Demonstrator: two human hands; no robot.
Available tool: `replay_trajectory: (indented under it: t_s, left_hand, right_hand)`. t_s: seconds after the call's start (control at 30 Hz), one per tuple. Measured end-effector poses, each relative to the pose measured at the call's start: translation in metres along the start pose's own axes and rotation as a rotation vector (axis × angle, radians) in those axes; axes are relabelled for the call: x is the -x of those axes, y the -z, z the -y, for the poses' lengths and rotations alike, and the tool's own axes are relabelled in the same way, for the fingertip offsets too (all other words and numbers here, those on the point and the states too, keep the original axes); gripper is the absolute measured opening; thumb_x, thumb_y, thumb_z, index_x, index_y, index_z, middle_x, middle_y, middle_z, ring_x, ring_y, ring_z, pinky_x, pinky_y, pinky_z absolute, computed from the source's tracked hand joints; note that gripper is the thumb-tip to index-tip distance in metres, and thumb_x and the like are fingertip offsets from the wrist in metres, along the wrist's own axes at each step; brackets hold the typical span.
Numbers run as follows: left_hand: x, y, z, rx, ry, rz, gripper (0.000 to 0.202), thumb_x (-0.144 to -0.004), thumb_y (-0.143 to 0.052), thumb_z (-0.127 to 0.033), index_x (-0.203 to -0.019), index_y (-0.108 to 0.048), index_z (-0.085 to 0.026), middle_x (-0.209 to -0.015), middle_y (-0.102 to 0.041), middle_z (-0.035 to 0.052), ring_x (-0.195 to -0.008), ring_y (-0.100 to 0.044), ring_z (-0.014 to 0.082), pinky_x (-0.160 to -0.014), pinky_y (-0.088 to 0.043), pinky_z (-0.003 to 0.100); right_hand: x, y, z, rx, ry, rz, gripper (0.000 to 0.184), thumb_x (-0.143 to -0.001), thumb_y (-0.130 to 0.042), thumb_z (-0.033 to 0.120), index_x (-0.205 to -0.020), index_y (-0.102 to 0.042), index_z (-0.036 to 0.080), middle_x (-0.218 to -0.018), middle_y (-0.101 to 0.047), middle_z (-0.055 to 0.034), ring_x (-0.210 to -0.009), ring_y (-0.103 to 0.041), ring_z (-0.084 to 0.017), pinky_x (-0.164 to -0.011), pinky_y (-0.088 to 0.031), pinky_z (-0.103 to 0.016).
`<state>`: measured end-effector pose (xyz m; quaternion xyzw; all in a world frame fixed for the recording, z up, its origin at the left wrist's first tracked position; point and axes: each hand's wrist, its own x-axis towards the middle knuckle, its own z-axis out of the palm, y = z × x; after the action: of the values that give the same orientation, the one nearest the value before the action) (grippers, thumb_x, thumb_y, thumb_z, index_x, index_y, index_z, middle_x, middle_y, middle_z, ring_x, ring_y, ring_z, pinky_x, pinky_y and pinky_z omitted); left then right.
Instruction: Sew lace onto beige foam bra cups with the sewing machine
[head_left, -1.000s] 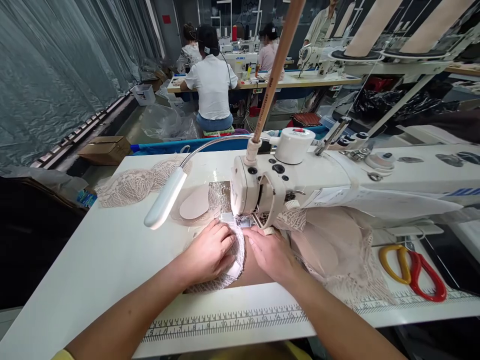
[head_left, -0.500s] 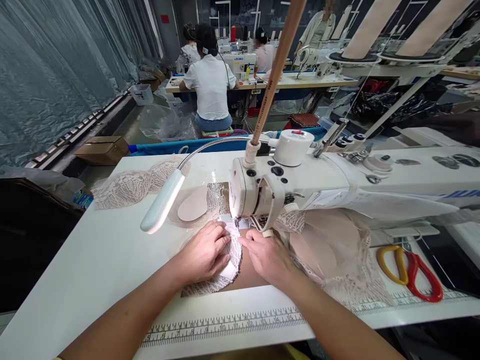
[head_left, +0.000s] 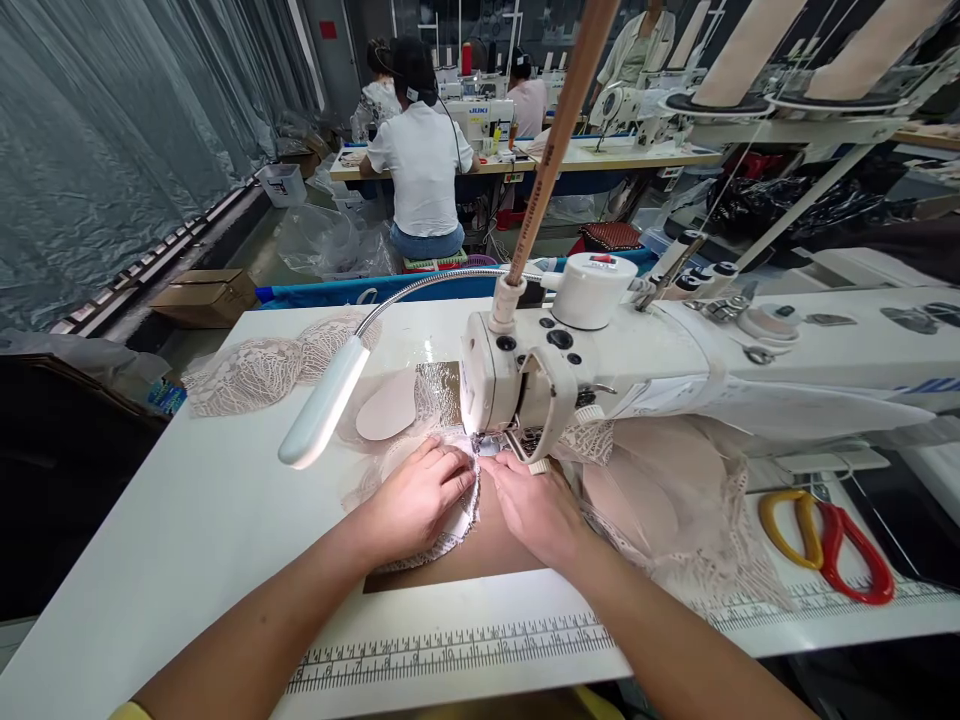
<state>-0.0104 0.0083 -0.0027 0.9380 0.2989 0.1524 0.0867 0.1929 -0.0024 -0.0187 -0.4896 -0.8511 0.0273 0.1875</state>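
Note:
A pale lace bra cup [head_left: 459, 518] with a rough dark-stitched edge lies under the needle area of the white sewing machine [head_left: 517, 375]. My left hand [head_left: 420, 492] rests on top of the cup, fingers laid flat and pressing the lace, the thumb alongside. On the other side of the edge, my right hand [head_left: 534, 505] has its thumb and forefinger closed at the lace edge beside the presser foot. Its other fingers are curled and partly hidden behind the machine's guard. Beneath both hands is a brown plate [head_left: 501, 535].
A lamp [head_left: 322, 405] on a bent neck lights the work from the left. Lace cups [head_left: 244, 378] and a beige oval pad [head_left: 386, 405] lie left; more lace pieces [head_left: 637, 490] lie right. Scissors [head_left: 855, 555] and a printed ruler [head_left: 450, 655] are in front. A co-worker [head_left: 424, 170] sits ahead.
The lace cup has moved forward under the machine and turned, with less showing near me. My left hand has shifted slightly with it; my right thumb and forefinger have moved forward a little.

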Motion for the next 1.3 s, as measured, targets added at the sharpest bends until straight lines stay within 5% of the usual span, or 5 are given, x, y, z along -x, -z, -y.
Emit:
replay_trajectory:
  t_s: [0.4,0.7,1.3]
  left_hand:
    - [0.004,-0.009,0.003,-0.011,0.001,-0.039,0.043,-0.085,-0.048,-0.008,-0.127,-0.053,-0.011,-0.124,-0.058,0.0162,-0.107,-0.051,0.0279,-0.090,-0.047,0.045]
    - [0.001,-0.013,0.005,-0.060,0.015,-0.040,0.043,-0.084,-0.050,-0.010,-0.127,-0.053,-0.008,-0.125,-0.058,0.0177,-0.111,-0.050,0.0297,-0.093,-0.048,0.047]
    - [-0.002,-0.012,0.019,-0.052,-0.037,-0.071,0.035,-0.088,-0.048,-0.008,-0.122,-0.057,-0.011,-0.124,-0.062,0.0136,-0.113,-0.054,0.0267,-0.095,-0.046,0.045]
  right_hand:
    - [0.002,0.002,0.003,0.026,0.001,0.064,0.039,-0.084,-0.049,0.009,-0.116,-0.067,0.022,-0.102,-0.069,-0.0049,-0.072,-0.059,-0.017,-0.061,-0.042,-0.028]
    - [0.003,-0.006,0.002,0.096,0.030,-0.003,0.038,-0.085,-0.047,0.008,-0.115,-0.069,0.017,-0.099,-0.069,-0.0080,-0.069,-0.058,-0.017,-0.058,-0.041,-0.028]
    - [0.003,-0.005,-0.002,-0.010,0.037,0.012,0.040,-0.083,-0.045,0.006,-0.113,-0.069,0.017,-0.090,-0.067,-0.0074,-0.072,-0.059,-0.017,-0.064,-0.045,-0.025]
